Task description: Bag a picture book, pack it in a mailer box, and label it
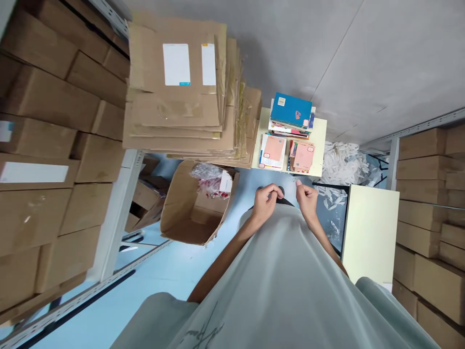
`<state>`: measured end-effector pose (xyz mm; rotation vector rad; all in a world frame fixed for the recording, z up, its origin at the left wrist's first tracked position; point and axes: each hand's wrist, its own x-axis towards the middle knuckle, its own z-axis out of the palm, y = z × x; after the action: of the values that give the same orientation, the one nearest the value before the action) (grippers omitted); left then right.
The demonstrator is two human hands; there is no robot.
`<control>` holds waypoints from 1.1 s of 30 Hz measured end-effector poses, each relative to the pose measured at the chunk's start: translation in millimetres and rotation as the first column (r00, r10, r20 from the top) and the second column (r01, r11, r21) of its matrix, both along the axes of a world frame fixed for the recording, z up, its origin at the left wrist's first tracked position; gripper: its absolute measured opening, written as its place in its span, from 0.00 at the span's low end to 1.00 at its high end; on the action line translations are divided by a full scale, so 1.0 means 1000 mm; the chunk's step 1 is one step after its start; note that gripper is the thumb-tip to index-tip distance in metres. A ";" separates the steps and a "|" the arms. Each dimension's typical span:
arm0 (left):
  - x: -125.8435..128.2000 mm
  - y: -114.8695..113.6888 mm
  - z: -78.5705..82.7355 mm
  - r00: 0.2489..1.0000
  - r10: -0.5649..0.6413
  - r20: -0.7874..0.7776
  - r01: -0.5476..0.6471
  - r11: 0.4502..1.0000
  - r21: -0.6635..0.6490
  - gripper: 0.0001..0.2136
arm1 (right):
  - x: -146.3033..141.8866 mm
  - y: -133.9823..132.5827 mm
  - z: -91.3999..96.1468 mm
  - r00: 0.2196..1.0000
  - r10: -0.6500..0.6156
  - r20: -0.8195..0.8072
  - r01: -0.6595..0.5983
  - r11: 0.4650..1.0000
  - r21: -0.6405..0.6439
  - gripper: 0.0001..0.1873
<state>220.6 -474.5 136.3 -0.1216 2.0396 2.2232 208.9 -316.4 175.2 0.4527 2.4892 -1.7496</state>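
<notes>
My left hand (266,201) and my right hand (307,198) are held close together in front of my belly, at the hem of my grey shirt (286,271). The left hand's fingers are curled around a small dark object (279,192) that I cannot make out. The right hand's fingers are bent in a loose pinch; what they hold, if anything, is hidden. Just beyond the hands stands a small cream table (320,145) with a stack of books, a blue book (291,110) on top, and pink packets (303,156).
A pile of flattened cardboard (181,87) leans at the left of the table. An open carton (192,208) with red-and-clear packets lies on the blue floor. Shelves of brown boxes line the left (51,145) and right (428,203). A cream panel (370,232) and white plastic scraps (341,162) sit right.
</notes>
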 end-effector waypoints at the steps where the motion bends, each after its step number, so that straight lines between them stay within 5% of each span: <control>1: 0.001 -0.003 0.000 1.000 -0.008 0.016 0.008 1.000 -0.008 0.11 | 0.000 -0.005 0.001 1.000 0.007 -0.004 -0.007 1.000 -0.005 0.43; 6: 0.008 -0.016 -0.008 0.996 -0.010 0.091 0.008 1.000 0.022 0.10 | 0.007 -0.020 -0.002 1.000 0.019 -0.003 -0.019 1.000 -0.018 0.43; 13: 0.006 -0.015 -0.008 0.996 -0.021 0.081 0.022 1.000 -0.011 0.12 | 0.010 -0.007 -0.010 0.998 -0.046 -0.045 0.045 0.999 -0.031 0.41; 19: 0.005 0.001 0.008 0.992 0.097 0.076 -0.095 0.995 -0.034 0.12 | -0.006 0.005 -0.025 0.997 0.076 -0.017 -0.078 0.989 -0.126 0.41; 26: 0.034 0.031 0.012 0.963 0.221 0.157 -0.194 0.966 -0.169 0.11 | -0.029 0.030 -0.046 0.980 0.197 0.007 -0.190 0.950 -0.247 0.42; 33: 0.014 0.055 0.015 0.962 0.213 0.172 -0.179 0.965 -0.192 0.11 | -0.041 0.060 -0.049 0.984 0.181 -0.003 -0.175 0.949 -0.261 0.42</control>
<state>234.9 -419.3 151.3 -0.5566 2.1944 2.0361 168.1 -256.0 126.0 0.2169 2.1637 -1.9466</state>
